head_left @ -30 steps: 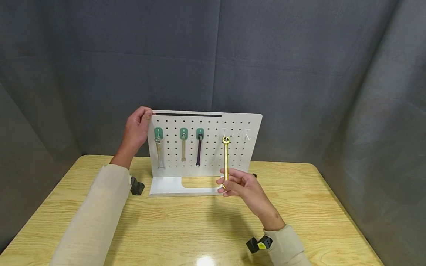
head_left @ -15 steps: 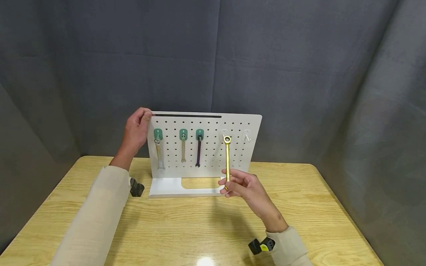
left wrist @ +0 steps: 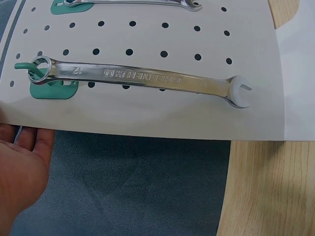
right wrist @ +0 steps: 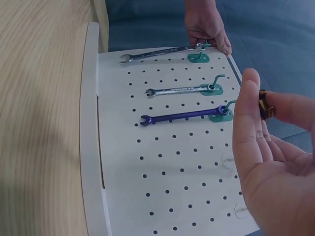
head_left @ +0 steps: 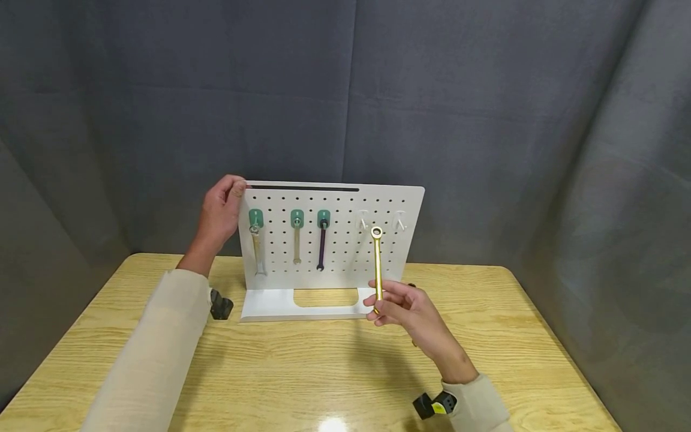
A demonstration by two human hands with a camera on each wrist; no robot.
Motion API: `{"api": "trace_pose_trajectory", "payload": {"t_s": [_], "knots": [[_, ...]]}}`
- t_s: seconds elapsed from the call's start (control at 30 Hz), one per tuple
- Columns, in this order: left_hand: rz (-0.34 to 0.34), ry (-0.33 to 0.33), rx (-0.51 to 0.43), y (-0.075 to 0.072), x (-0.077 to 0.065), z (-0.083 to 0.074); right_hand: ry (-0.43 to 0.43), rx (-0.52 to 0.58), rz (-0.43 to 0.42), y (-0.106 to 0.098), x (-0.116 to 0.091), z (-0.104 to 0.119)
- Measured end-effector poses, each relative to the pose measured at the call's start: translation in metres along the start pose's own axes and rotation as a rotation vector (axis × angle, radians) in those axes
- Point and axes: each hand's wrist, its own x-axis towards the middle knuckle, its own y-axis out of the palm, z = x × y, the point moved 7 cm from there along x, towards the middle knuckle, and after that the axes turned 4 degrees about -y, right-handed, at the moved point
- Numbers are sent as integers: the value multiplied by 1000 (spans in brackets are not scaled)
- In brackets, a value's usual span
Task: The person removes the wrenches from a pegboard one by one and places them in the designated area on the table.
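Note:
My left hand (head_left: 219,207) grips the top left corner of a white pegboard (head_left: 345,258) that stands on the table. In my right hand (head_left: 407,312) a gold wrench (head_left: 377,264) is pinched near its lower end, ring end up, in front of the board's right part. On green hooks hang a large silver wrench (left wrist: 142,74), a smaller silver wrench (right wrist: 179,91) and a purple wrench (right wrist: 184,116). To their right, two clear hooks (head_left: 363,222) bear nothing. In the right wrist view, only an end of the gold wrench shows between thumb and fingers.
The board's white base (head_left: 270,305) has a cut-out and lies on the wood-grain table (head_left: 302,372). Grey curtains (head_left: 345,90) rise behind the table and along both sides. A black wrist camera (head_left: 432,405) sits at the right cuff.
My right hand has moved right, slightly down and away from the clear hook, carrying the gold wrench, so its ring end no longer overlaps that hook. The left hand stays at the corner.

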Motion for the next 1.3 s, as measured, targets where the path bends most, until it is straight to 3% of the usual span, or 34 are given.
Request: {"api": "trace_pose_trajectory", "payload": {"t_s": [0.73,1.0,1.3], "knots": [[-12,17,14,0,1,0,67,-54,-29,-26,-20,-28],[-13,9,23,0,1,1,137,-18,-95,-38,-29,-42],[-15,-1,33,0,2,1,150,18,-162,-50,-41,-50]]}}
